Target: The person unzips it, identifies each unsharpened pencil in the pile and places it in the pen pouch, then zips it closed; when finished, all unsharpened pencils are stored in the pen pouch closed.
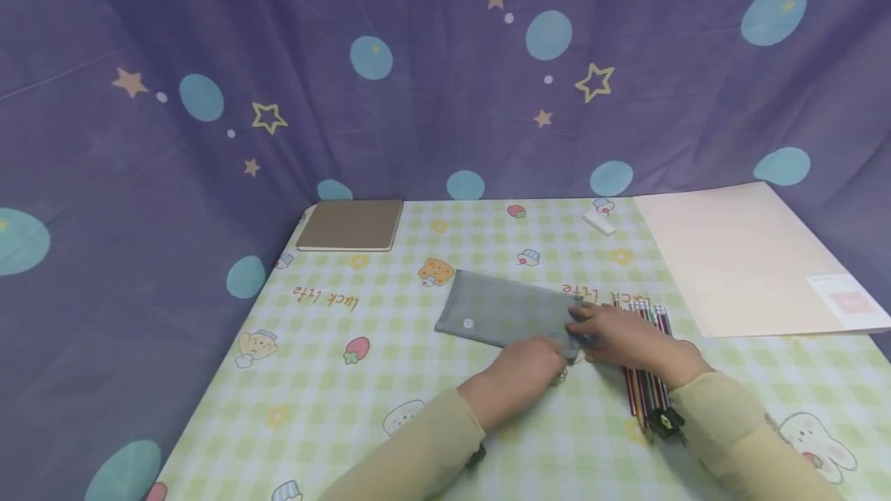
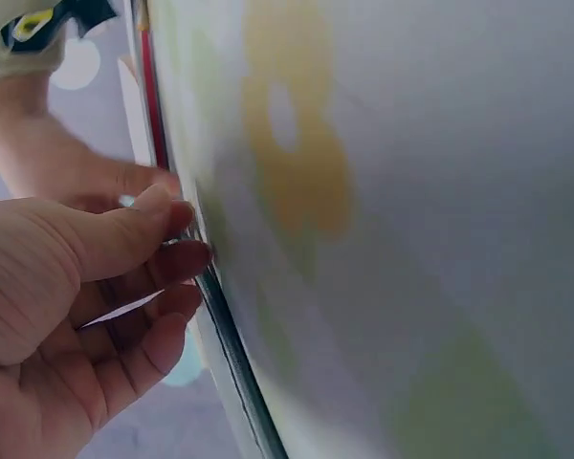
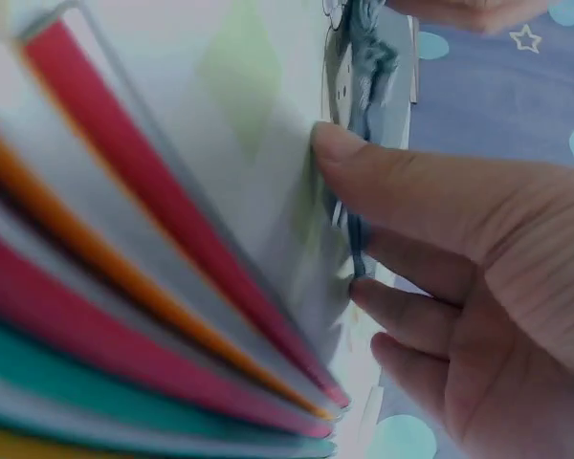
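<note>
A flat grey pouch (image 1: 511, 306) with a small white round mark lies slantwise on the checked cloth. At its near right corner, my left hand (image 1: 524, 376) pinches the edge between thumb and fingers. Across the right end, the thumb and fingers of my right hand (image 1: 623, 337) grip the bunched fabric (image 3: 371, 57). Several colored pencils (image 1: 647, 393) lie in a bundle beneath my right hand and wrist, partly hidden by them. Close up, red, orange and green pencils (image 3: 187, 220) show in the right wrist view.
A brown notebook (image 1: 351, 225) lies at the back left and a white eraser (image 1: 599, 223) at the back. Cream sheet or folder (image 1: 738, 261) covers the right side. Near the pencils' lower ends sits a small dark object (image 1: 666, 423). Purple curtain (image 1: 445, 130) borders the table.
</note>
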Tool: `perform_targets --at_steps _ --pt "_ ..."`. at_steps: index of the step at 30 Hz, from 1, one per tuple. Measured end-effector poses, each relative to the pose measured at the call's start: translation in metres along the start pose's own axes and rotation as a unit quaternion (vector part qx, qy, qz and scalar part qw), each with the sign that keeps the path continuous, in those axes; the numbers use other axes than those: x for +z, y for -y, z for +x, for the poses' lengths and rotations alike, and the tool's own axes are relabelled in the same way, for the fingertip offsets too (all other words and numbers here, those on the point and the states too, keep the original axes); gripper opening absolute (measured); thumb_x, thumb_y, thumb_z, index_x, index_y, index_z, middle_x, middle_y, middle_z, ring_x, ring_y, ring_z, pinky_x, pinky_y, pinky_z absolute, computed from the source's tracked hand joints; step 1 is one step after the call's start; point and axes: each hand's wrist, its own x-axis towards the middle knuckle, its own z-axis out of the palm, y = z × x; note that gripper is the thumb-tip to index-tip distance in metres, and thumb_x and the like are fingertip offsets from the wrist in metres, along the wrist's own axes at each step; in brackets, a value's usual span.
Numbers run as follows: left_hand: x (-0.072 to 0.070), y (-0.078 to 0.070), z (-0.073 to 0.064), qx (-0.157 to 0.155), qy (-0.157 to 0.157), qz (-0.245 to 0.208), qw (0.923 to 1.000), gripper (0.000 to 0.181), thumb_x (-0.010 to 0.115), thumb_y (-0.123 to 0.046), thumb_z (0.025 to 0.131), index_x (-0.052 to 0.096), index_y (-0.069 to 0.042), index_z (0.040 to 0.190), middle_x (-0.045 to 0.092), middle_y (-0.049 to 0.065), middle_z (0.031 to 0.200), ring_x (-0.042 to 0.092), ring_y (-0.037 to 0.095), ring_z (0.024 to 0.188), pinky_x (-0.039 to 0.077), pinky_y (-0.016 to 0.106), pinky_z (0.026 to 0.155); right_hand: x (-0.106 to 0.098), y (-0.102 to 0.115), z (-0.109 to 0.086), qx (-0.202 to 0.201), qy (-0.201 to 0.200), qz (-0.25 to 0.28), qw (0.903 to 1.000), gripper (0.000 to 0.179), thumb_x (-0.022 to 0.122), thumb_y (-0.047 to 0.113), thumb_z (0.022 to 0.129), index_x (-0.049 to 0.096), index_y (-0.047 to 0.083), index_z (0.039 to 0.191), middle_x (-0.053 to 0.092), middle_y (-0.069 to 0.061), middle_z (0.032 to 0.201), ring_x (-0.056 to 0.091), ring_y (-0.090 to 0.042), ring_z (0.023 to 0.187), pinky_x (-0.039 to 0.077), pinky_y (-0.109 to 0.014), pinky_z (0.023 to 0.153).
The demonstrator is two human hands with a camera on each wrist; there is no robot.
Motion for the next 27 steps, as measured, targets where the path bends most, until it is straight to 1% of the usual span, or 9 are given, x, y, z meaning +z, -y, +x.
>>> perform_targets --at_steps 2,5,8,10,12,15,19,22,27 --pt "0.001 0.004 -0.004 -0.005 -0.011 -0.005 0.9999 0.01 0.066 -0.029 0.092 0.074 -0.023 0.09 0.065 -0.012 0.09 0.06 0.005 0.086 0.047 0.018 0.077 0.0 -0.001 0.0 0.002 0.008 0.008 0.9999 0.053 0.08 0.016 0.079 0.064 0.001 0.126 0.048 -0.025 0.14 0.044 -0.049 0.126 0.042 -0.058 0.095" --pt "0.002 0.007 -0.005 0.001 -0.027 -0.002 0.9996 0.01 0.067 -0.03 0.09 0.074 -0.025 0.087 0.066 -0.013 0.087 0.06 0.006 0.084 0.046 0.019 0.078 -0.002 0.001 0.001 0.011 0.016 0.015 0.9997 0.056 0.078 0.03 0.082 0.063 -0.002 0.125 0.048 -0.027 0.14 0.042 -0.049 0.128 0.039 -0.058 0.098" --pt "0.004 0.004 -0.003 0.009 -0.039 -0.006 0.9992 0.01 0.067 -0.032 0.09 0.076 -0.027 0.089 0.068 -0.016 0.088 0.06 0.003 0.086 0.044 0.017 0.083 -0.001 0.006 0.005 0.013 0.001 0.006 0.9999 0.063 0.077 0.043 0.078 0.067 -0.003 0.119 0.052 -0.027 0.136 0.04 -0.049 0.13 0.037 -0.058 0.1" --pt "0.005 0.002 -0.003 0.015 -0.046 -0.007 0.9988 0.012 0.066 -0.033 0.09 0.076 -0.027 0.092 0.069 -0.016 0.089 0.061 0.003 0.088 0.044 0.017 0.086 0.001 0.009 0.007 0.011 -0.013 -0.009 0.9998 0.063 0.079 0.045 0.075 0.069 -0.002 0.116 0.054 -0.027 0.133 0.041 -0.048 0.13 0.039 -0.057 0.099" --pt "0.006 0.0 -0.003 0.018 -0.052 -0.006 0.9985 0.013 0.066 -0.034 0.089 0.076 -0.027 0.091 0.069 -0.017 0.089 0.061 0.003 0.088 0.044 0.017 0.086 0.004 0.01 0.008 0.009 -0.022 -0.019 0.9995 0.06 0.081 0.042 0.074 0.07 -0.001 0.114 0.055 -0.026 0.132 0.042 -0.046 0.129 0.041 -0.056 0.098" --pt "0.007 -0.003 -0.002 0.02 -0.058 -0.005 0.9981 0.013 0.065 -0.034 0.09 0.075 -0.026 0.09 0.069 -0.015 0.089 0.061 0.004 0.087 0.044 0.018 0.084 0.006 0.009 0.007 0.013 -0.024 -0.02 0.9994 0.054 0.081 0.037 0.074 0.071 0.002 0.114 0.054 -0.026 0.133 0.045 -0.045 0.128 0.044 -0.055 0.095" --pt "0.006 -0.003 -0.004 0.009 -0.054 -0.018 0.9984 0.012 0.066 -0.032 0.09 0.076 -0.025 0.091 0.07 -0.014 0.093 0.06 0.004 0.089 0.044 0.017 0.083 0.008 0.011 0.005 0.01 -0.023 0.007 0.9997 0.037 0.079 0.03 0.079 0.075 0.01 0.109 0.052 -0.029 0.135 0.043 -0.047 0.129 0.045 -0.055 0.093" --pt "0.005 -0.002 -0.005 0.007 -0.052 -0.024 0.9983 0.012 0.065 -0.03 0.091 0.076 -0.024 0.09 0.07 -0.014 0.092 0.061 0.005 0.089 0.044 0.017 0.083 0.008 0.012 0.004 -0.005 -0.023 0.021 0.9995 0.024 0.077 0.023 0.081 0.077 0.016 0.104 0.05 -0.033 0.134 0.042 -0.051 0.128 0.045 -0.057 0.092" --pt "0.006 0.002 -0.007 0.004 -0.069 -0.021 0.9974 0.01 0.067 -0.028 0.089 0.076 -0.025 0.086 0.07 -0.016 0.087 0.06 0.004 0.087 0.043 0.016 0.084 0.009 0.012 0.003 -0.027 -0.031 0.019 0.999 0.018 0.077 0.014 0.079 0.079 0.02 0.097 0.052 -0.033 0.13 0.041 -0.054 0.126 0.044 -0.059 0.092"
